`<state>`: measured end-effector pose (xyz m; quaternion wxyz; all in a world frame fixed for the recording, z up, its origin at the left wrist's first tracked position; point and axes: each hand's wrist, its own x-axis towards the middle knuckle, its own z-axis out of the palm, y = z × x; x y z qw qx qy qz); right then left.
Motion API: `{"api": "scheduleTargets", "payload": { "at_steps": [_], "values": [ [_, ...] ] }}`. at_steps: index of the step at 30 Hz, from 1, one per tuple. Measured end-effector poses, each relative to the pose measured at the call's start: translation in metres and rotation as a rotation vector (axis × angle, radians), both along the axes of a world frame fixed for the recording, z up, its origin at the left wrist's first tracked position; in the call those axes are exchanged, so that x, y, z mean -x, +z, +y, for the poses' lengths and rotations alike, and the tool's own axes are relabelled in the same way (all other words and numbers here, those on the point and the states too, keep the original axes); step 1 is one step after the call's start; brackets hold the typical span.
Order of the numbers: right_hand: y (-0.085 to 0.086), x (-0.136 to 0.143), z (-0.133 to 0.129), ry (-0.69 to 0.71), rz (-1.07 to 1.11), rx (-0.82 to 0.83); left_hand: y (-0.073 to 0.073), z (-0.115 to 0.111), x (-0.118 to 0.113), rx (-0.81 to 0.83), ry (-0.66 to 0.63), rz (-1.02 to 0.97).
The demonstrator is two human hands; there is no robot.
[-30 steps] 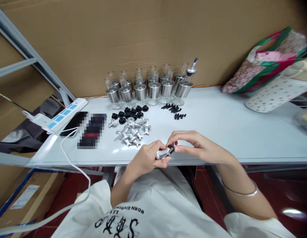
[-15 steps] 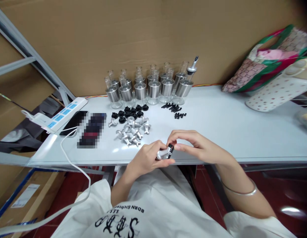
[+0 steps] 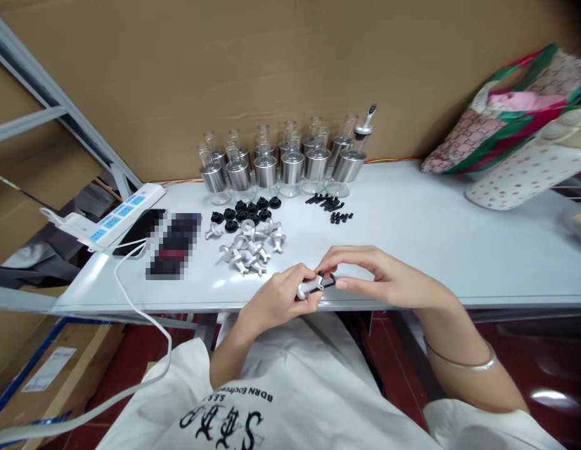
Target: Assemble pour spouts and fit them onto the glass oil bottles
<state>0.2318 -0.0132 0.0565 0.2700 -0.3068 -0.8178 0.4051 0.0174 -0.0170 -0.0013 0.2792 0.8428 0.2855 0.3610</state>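
Observation:
My left hand (image 3: 280, 296) is closed round a silver pour spout (image 3: 308, 287), held just over the table's front edge. At the spout's tip sits a small black flap lever (image 3: 330, 281), angled out to the right. My right hand (image 3: 372, 275) comes from the right, thumb and forefinger bent round this lever with fingertips against it; its other fingers are curled behind. Ahead and left lie several loose silver spouts (image 3: 250, 253), with several black stoppers (image 3: 241, 215) behind them. Small black levers (image 3: 325, 202) and small black caps (image 3: 340, 218) lie in two groups beyond my hands.
Several glass bottles with steel sleeves (image 3: 292, 167) stand along the back; the right one carries a fitted spout (image 3: 364, 129). A power strip (image 3: 126, 215) and phone (image 3: 140, 232) lie left. A spotted white flask (image 3: 515, 172) and patterned bag (image 3: 487, 119) stand right.
The black lever at the spout's tip has swung outward to the right. My right hand has shifted slightly right, its thumb lower against the lever. My left hand keeps its hold.

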Motion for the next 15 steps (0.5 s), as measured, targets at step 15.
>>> {"api": "scheduleTargets", "payload": {
  "at_steps": [15],
  "values": [
    [0.0034,-0.0023,-0.0014,-0.012,0.013,-0.066,0.0006,0.002,-0.0037,-0.233,0.022,-0.056]
  ]
}}
